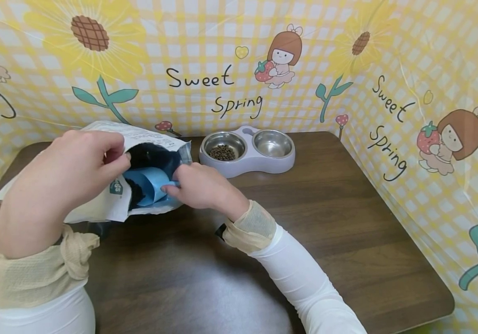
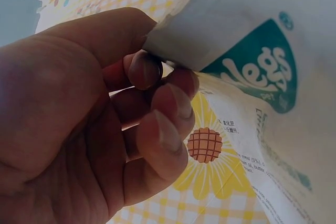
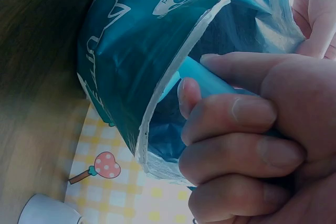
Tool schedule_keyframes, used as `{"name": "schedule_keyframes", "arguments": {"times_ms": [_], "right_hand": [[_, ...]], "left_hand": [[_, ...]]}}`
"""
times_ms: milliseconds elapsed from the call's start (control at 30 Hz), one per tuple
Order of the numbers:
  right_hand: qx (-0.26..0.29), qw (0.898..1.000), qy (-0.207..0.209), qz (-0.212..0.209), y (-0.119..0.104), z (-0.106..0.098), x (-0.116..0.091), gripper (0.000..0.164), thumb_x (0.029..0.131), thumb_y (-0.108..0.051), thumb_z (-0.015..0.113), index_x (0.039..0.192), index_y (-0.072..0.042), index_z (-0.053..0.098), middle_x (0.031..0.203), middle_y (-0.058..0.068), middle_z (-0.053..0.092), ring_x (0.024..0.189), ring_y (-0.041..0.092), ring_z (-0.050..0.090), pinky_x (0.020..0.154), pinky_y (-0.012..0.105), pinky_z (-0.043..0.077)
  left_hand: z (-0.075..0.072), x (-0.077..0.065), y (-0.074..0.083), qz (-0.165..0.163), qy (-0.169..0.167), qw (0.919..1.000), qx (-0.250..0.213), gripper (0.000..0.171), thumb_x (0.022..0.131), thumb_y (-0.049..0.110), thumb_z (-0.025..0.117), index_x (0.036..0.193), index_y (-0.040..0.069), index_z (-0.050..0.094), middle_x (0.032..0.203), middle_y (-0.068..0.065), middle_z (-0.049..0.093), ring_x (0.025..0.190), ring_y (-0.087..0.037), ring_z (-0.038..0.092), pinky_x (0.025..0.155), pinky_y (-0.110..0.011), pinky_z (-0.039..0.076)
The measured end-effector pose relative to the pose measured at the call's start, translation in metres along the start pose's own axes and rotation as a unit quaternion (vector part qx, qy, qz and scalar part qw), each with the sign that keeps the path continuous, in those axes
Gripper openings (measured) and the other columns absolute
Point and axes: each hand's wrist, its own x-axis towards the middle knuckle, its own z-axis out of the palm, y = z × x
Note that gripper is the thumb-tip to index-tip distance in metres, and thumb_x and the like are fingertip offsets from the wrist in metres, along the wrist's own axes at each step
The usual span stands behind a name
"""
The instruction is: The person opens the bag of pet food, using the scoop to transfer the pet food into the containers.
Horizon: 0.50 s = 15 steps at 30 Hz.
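A white and teal pet food bag (image 1: 97, 206) lies tilted on the left of the table, its mouth facing right. My left hand (image 1: 61, 171) pinches the bag's upper rim between thumb and fingers; the left wrist view shows the bag wall (image 2: 315, 40) caught there. At the mouth, my right hand (image 1: 203, 185) grips the handle of a light blue scoop (image 1: 153, 178). The scoop's bowl is inside the bag, beside dark contents. In the right wrist view, curled fingers (image 3: 231, 161) wrap the handle, and the blue scoop (image 3: 205, 77) shows behind the bag's torn edge.
A lilac double feeder (image 1: 247, 167) stands at the table's back, just right of the bag. Brown kibble (image 1: 222, 152) lies in its left steel bowl; the right steel bowl (image 1: 273, 146) shows bare metal. Yellow checked cloth (image 1: 205, 55) surrounds the dark wooden table (image 1: 326, 222).
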Motion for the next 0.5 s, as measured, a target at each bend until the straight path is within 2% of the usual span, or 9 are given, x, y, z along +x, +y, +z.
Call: {"name": "schedule_keyframes", "arguments": {"times_ms": [200,500], "right_hand": [[0.024,1.0,-0.002,0.016,0.0002,-0.0002,0.0004,0.047,0.111,-0.046,0.059,0.071,-0.021,0.055,0.066,-0.007,0.05,0.059,0.008,0.051,0.056,0.023,0.04],[0.029,0.999,-0.009,0.028,-0.0008,0.0006,0.0004,0.047,0.111,-0.047,0.058,0.073,-0.021,0.056,0.067,-0.006,0.053,0.059,0.009,0.054,0.055,0.024,0.041]], "left_hand": [[0.0008,-0.0001,0.0003,-0.001,0.003,1.0,0.0,0.036,0.101,0.014,0.063,0.068,0.016,0.051,0.061,-0.002,0.044,0.062,-0.019,0.043,0.059,-0.033,0.03],[0.0008,0.0002,0.0014,-0.005,-0.004,1.0,0.0,0.035,0.102,0.015,0.063,0.069,0.015,0.052,0.061,-0.002,0.045,0.062,-0.02,0.044,0.058,-0.034,0.03]]}}
